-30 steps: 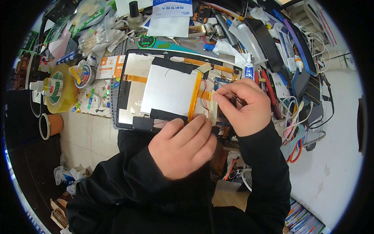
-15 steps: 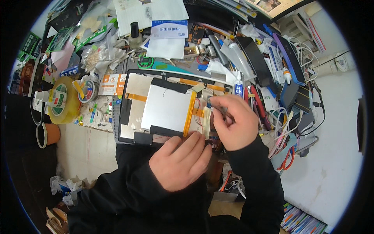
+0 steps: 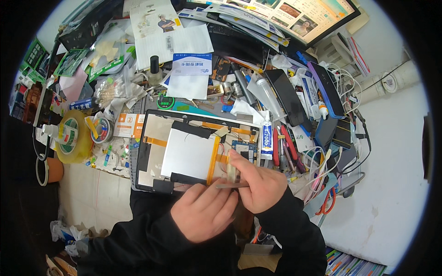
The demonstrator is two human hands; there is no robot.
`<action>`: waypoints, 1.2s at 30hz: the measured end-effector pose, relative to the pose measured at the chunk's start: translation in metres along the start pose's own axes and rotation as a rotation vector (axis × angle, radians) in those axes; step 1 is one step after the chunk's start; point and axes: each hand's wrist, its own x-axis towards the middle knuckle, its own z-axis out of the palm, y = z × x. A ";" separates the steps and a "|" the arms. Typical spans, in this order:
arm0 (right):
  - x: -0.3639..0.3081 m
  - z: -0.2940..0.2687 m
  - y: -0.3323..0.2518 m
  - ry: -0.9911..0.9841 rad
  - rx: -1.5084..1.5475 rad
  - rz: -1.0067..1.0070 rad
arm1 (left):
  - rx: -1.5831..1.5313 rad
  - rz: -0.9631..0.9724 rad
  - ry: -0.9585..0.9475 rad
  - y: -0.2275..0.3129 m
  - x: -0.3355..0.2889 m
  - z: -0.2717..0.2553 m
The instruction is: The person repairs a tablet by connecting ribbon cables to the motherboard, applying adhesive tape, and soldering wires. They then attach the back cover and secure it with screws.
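Observation:
An opened tablet (image 3: 152,158) lies tilted on a grey mat, its inside facing up. A white battery (image 3: 189,154) fills its middle, with an orange strip along the right side and black tape at top and bottom. Right of it sits a blue circuit board (image 3: 244,149). My right hand (image 3: 262,186) keeps slim metal tweezers (image 3: 232,185) in its curled fingers, pointing left. Its index finger stretches onto the tablet beside the board, by a pale tape strip. My left hand (image 3: 202,214) has its fingers bent over the tablet's near edge, fingertips partly hidden.
Right of the tablet lie a blue-and-white glue tube (image 3: 267,138), red-handled tools (image 3: 289,142), a black phone (image 3: 283,96) and tangled white cables (image 3: 322,161). Leftward are a yellow tape roll (image 3: 73,142) and a white-capped bottle (image 3: 64,134). Papers and a monitor (image 3: 294,18) stand behind.
My right hand has moved toward me and turned, its index finger now extended and the tweezers showing beneath it. The view has tilted up, so more of the monitor shows. My left hand stays at the edge.

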 end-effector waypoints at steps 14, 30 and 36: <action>-0.001 -0.014 -0.002 -0.059 0.142 0.086 | 0.018 -0.049 -0.037 0.009 -0.001 0.002; 0.011 -0.012 0.016 0.051 -0.042 0.108 | -1.306 -0.922 -0.046 -0.004 -0.096 0.034; 0.015 -0.010 0.012 0.064 -0.024 0.114 | -1.621 -0.980 0.049 -0.015 -0.094 0.028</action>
